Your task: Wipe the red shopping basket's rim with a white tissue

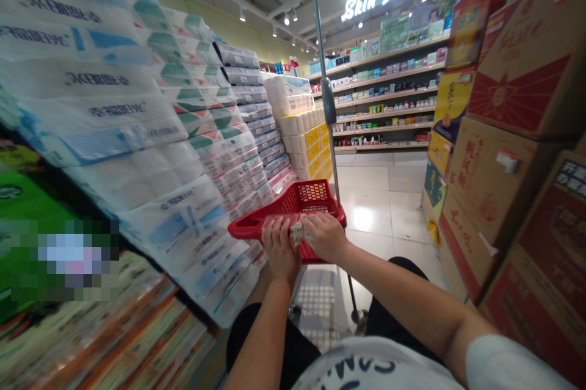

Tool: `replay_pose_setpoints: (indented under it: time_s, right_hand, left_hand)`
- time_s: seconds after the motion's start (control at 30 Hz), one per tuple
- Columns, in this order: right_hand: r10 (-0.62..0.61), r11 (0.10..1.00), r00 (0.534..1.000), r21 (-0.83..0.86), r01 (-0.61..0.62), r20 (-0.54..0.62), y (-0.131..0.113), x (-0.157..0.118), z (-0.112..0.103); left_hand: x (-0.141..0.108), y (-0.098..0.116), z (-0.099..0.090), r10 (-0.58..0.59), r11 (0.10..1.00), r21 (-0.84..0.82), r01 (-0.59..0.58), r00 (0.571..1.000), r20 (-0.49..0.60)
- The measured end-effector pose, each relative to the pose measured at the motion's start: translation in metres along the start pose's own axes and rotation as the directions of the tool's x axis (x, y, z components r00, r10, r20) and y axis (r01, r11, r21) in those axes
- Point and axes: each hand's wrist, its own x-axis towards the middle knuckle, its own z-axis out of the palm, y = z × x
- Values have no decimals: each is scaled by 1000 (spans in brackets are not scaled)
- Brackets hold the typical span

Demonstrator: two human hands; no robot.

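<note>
A red plastic shopping trolley point(336, 213) with a basket top stands right in front of me. My left hand point(280, 245) is closed around the left part of its handle point(256, 230), fingers lying over the top. My right hand point(326, 238) is closed at the handle's right part. A crumpled pale cloth point(297, 234) sticks out from under its fingers, against the handle and between my two hands. How far the cloth reaches under the right palm is hidden. The visible inside of the red basket holds nothing I can make out.
A tall grey pole point(320, 60) rises at the trolley's right side. Packs of tissue paper point(110, 109) are stacked high on the left. Cardboard cartons point(485, 176) stand piled on the right. Tiled floor point(366, 195) leads to shelves point(389, 100) of small goods.
</note>
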Motion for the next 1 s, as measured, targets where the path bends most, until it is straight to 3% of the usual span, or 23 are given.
replay_pose_setpoints:
  time_s: [0.07, 0.13, 0.23, 0.43, 0.5, 0.57, 0.73, 0.9, 1.0]
  right_hand:
    - [103, 994, 991, 12, -104, 90, 4, 8, -3]
    - [217, 976, 947, -18, -219, 236, 12, 22, -7]
    - [190, 981, 907, -47, -186, 376, 22, 37, -9]
    - [75, 997, 990, -18, -73, 123, 13, 6, -2]
    - [-20, 1000, 999, -11, 20, 26, 9, -4, 0]
    - [-17, 1000, 999, -5, 17, -40, 8, -5, 1]
    - [135, 991, 991, 16, -135, -16, 13, 8, 4]
    - [-85, 996, 986, -38, 81, -140, 16, -6, 9]
    - [-37, 999, 988, -16, 35, -148, 15, -7, 7]
  left_hand:
    - [0, 1, 1, -8, 1000, 0, 8, 1000, -8]
    - [0, 2, 3, -16, 1000, 6, 16, 1000, -19]
    - [0, 2, 5, -15, 1000, 10, 16, 1000, -27]
    - [0, 2, 3, -21, 1000, -7, 21, 999, -24]
    - [1, 2, 2, -23, 1000, -8, 23, 1000, -22]
    - [1, 3, 2, -23, 1000, -4, 23, 999, -26]
    - [1, 4, 2, -16, 1000, 7, 16, 1000, -21]
    - [0, 1, 1, 7, 999, 37, -7, 1000, 11]
    - [0, -1, 2, 25, 998, 60, -25, 1000, 4]
